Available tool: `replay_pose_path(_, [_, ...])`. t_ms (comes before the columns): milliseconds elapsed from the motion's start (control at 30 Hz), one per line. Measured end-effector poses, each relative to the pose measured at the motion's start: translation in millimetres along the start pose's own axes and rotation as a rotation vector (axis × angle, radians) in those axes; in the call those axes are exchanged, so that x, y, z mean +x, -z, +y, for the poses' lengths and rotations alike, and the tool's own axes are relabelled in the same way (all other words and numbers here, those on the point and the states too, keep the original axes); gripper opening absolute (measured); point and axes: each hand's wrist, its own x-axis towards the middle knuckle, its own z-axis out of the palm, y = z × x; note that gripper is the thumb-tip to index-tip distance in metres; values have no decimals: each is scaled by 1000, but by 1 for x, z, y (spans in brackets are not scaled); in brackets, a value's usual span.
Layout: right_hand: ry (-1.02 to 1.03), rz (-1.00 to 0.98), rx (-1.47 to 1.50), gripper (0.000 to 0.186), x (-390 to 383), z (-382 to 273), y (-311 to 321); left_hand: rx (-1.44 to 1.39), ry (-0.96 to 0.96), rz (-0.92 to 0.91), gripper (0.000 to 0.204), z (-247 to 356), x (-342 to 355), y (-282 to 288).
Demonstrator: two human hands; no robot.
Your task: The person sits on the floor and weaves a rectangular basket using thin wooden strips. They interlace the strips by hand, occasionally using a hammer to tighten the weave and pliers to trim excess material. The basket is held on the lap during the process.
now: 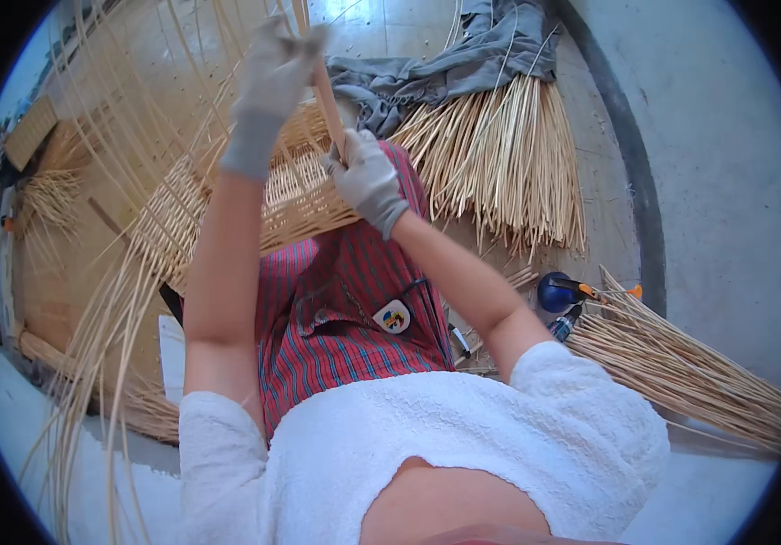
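Floor (726, 136) was pale grey along the right of the frame, with one dark stripe (649, 227) curving down it; a tan surface (59, 291) lay at left. Counted: one woven basket (308, 213), upper centre, against one striped apron (354, 327); one flat strip (325, 95) above it; two cane bundles at right, an upper bundle (508, 163) partly under one grey cloth (463, 73) and a lower bundle (672, 363). Two gloved hands: right hand (368, 177) closed round the strip's lower end; left hand (277, 68) blurred at its upper part, grip could not be told.
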Motion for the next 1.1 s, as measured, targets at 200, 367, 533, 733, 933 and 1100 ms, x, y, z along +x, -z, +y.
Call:
replay_pose_path(200, [-84,268,297,15,-7,53,-43,239,-378,114,60,38,-66,-15])
replay_pose_path(367, [-54,407,-245,7,-4,42,-40,-282,468,-108,15,-50,-291,62])
replay_pose_path(533, [-269,361,-155,40,-14,-1,-42,-318,692,576,22,-67,-353,175])
replay_pose_path(733, [180,-80,160,42,-98,-142,-72,-23,621,780,38,-50,-332,209])
replay_pose_path(933, [905,-422,486,32,-130,-271,-96,-126,380,538,38,-81,-372,196])
replay_pose_path(1100, [885,-1112,284,49,-136,-295,-81,-194,101,439,40,-36,-327,202])
